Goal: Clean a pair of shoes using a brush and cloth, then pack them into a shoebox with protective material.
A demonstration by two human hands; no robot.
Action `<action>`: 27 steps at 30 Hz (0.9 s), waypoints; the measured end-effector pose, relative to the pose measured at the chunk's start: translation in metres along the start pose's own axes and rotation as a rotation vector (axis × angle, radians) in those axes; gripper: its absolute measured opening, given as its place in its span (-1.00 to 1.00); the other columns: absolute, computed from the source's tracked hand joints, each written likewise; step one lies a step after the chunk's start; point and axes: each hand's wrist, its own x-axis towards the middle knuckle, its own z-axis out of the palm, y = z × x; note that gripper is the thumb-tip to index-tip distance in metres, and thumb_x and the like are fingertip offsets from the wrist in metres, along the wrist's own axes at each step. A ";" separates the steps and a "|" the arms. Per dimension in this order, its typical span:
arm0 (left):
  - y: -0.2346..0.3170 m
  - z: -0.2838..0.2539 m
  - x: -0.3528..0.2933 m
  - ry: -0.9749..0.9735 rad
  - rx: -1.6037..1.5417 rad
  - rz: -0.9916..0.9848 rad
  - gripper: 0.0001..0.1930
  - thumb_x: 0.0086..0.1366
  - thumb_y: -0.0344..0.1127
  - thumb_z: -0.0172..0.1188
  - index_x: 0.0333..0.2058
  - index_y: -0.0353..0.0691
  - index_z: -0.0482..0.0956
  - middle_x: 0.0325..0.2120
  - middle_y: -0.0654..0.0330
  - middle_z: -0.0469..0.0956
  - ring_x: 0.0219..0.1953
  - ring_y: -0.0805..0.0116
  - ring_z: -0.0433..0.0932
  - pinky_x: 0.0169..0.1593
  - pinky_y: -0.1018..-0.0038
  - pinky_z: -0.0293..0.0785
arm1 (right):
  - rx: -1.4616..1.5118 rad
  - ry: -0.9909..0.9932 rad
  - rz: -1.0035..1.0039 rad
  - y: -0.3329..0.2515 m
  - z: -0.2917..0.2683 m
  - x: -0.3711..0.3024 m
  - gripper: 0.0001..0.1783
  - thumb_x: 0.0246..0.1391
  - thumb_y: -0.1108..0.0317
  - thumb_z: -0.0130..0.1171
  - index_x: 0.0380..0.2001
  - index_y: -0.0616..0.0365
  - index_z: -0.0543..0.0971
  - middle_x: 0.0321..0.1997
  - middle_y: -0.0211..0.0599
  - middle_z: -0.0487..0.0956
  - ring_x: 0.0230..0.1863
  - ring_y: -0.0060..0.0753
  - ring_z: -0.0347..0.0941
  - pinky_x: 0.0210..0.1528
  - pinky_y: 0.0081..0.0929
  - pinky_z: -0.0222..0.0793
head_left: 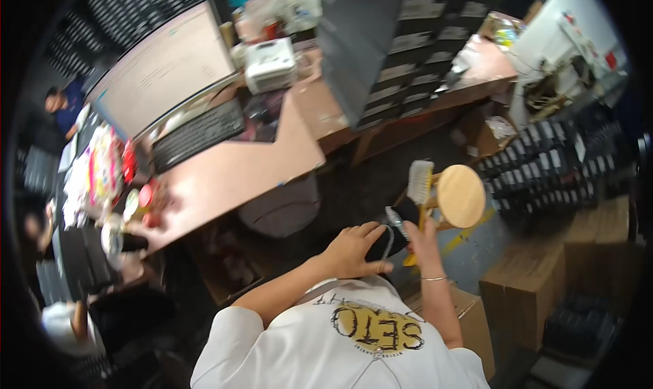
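Note:
In front of my white shirt, my right hand is closed around the yellow handle of a brush. The brush stands nearly upright, its pale bristles above my fingers. To its left, my left hand has its fingers bent over a black item with a pale curved edge, possibly a shoe. Most of that item is hidden by my hand and the dark surroundings. A small, shiny, clear-and-silver piece shows between the two hands; I cannot make out what it is.
A round wooden stool stands just beyond my right hand. Cardboard boxes are at the right, near stacked dark boxes. Ahead left is a desk with a monitor, a keyboard and a white printer. Other people are at far left.

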 end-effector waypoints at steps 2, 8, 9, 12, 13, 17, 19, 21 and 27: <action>0.005 0.023 0.038 -0.028 0.204 -0.061 -0.09 0.01 -0.07 0.32 0.25 -0.27 0.05 0.11 -0.23 0.22 0.05 -0.14 0.38 0.08 0.18 0.35 | -0.107 0.048 -0.111 -0.031 0.007 0.006 -0.55 -0.03 0.33 0.20 -0.04 0.14 0.38 -0.53 -0.45 0.42 -0.73 -0.74 0.21 -0.74 -0.71 0.14; -0.027 0.029 0.153 0.058 -0.596 -0.070 -0.42 0.00 -0.50 0.12 0.08 -0.34 0.30 -0.25 -0.02 0.52 -0.18 0.13 0.55 -0.06 0.35 0.46 | 0.333 0.008 -0.175 -0.042 -0.041 0.046 -0.66 0.21 0.24 0.06 -0.05 0.20 0.35 -0.45 -0.39 0.51 -0.75 -0.74 0.22 -0.74 -0.75 0.11; -0.024 0.027 0.171 -0.022 -0.860 -0.236 -0.47 -0.01 -0.53 0.08 0.04 -0.35 0.35 -0.34 0.05 0.55 -0.25 0.22 0.57 -0.10 0.40 0.47 | 0.409 0.026 -0.179 -0.041 -0.054 0.051 -0.68 0.23 0.25 0.04 -0.04 0.20 0.34 -0.45 -0.37 0.53 -0.75 -0.74 0.22 -0.74 -0.75 0.11; -0.006 0.013 0.222 -0.285 -1.309 -0.268 -0.48 -0.08 -0.44 0.13 -0.04 -0.41 0.41 -0.37 0.11 0.54 -0.32 0.33 0.55 -0.15 0.46 0.49 | 0.129 0.362 -0.281 -0.031 -0.109 0.080 -0.52 0.26 0.25 -0.04 0.17 0.21 0.22 -0.47 -0.38 0.53 -0.74 -0.74 0.20 -0.70 -0.73 0.15; -0.001 0.012 0.240 -0.351 -1.353 -0.233 -0.48 -0.09 -0.42 0.14 -0.05 -0.41 0.42 -0.38 0.11 0.54 -0.33 0.34 0.55 -0.16 0.46 0.49 | 0.037 0.479 -0.301 -0.028 -0.126 0.087 -0.47 0.25 0.26 -0.03 0.23 0.20 0.17 -0.48 -0.41 0.51 -0.74 -0.75 0.19 -0.68 -0.73 0.15; 0.017 0.019 0.293 -0.448 -1.391 -0.239 -0.47 -0.11 -0.39 0.15 -0.07 -0.43 0.42 -0.40 0.09 0.53 -0.34 0.35 0.54 -0.19 0.45 0.49 | 0.089 0.382 -0.218 0.003 -0.194 0.111 -0.41 0.25 0.24 -0.03 0.28 0.16 0.14 -0.51 -0.43 0.48 -0.71 -0.74 0.17 -0.66 -0.70 0.14; 0.028 0.012 0.316 -0.499 -1.428 -0.249 -0.56 -0.08 -0.42 0.13 -0.13 -0.36 0.44 -0.39 0.12 0.53 -0.33 0.34 0.53 -0.18 0.43 0.48 | 0.131 0.310 -0.186 0.002 -0.215 0.124 -0.43 0.25 0.23 -0.05 0.27 0.16 0.16 -0.51 -0.42 0.48 -0.70 -0.74 0.16 -0.65 -0.71 0.14; 0.030 0.011 0.335 -0.528 -1.412 -0.282 -0.58 -0.06 -0.42 0.14 -0.13 -0.33 0.45 -0.37 0.12 0.53 -0.33 0.35 0.53 -0.17 0.42 0.48 | -0.008 0.387 -0.359 -0.016 -0.228 0.143 -0.52 0.24 0.25 -0.05 0.19 0.21 0.30 -0.48 -0.36 0.50 -0.66 -0.65 0.26 -0.58 -0.65 0.22; 0.012 0.019 0.391 -0.364 -0.908 -0.179 -0.64 0.06 -0.46 0.22 -0.11 -0.29 0.49 -0.23 0.10 0.55 -0.32 0.46 0.53 -0.20 0.45 0.50 | -1.169 0.274 -1.266 -0.119 -0.236 0.197 -0.58 0.16 0.34 -0.03 0.10 0.17 0.41 -0.48 -0.19 0.52 -0.44 -0.27 0.53 -0.41 -0.39 0.49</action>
